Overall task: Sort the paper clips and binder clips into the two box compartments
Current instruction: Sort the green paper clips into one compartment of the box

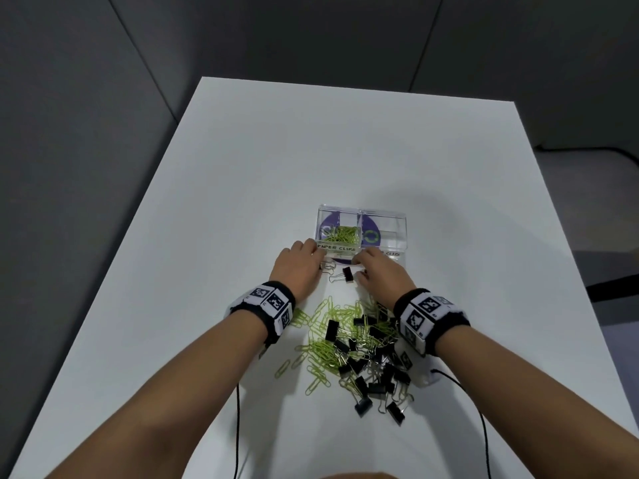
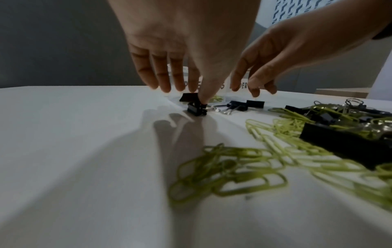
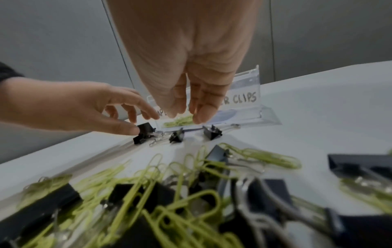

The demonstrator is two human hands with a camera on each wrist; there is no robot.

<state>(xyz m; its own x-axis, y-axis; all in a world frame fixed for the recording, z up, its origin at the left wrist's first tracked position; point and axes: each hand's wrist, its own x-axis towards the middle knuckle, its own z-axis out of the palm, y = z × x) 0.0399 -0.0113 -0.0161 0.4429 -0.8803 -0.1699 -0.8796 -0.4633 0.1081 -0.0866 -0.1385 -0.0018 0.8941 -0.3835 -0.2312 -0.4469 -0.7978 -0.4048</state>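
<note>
A clear two-compartment box (image 1: 397,216) stands mid-table. Its left compartment, labelled PAPER CLIPS, holds green paper clips (image 1: 345,235); the right one looks empty. Three black binder clips lie just in front of it (image 3: 176,136). My left hand (image 1: 316,262) reaches down at the left one (image 2: 196,108): the thumb tip touches it and the other fingers stay straight above. My right hand (image 3: 185,115) hovers over the other two with relaxed fingers and holds nothing. A mixed pile of green paper clips and black binder clips (image 1: 359,350) lies nearer me, under my wrists.
The white table (image 1: 224,202) has bare surface to the left, right and beyond the box. Its left edge runs close to my left forearm. Two thin black cables (image 1: 238,426) trail from my wrists toward the near edge. Grey walls surround the table.
</note>
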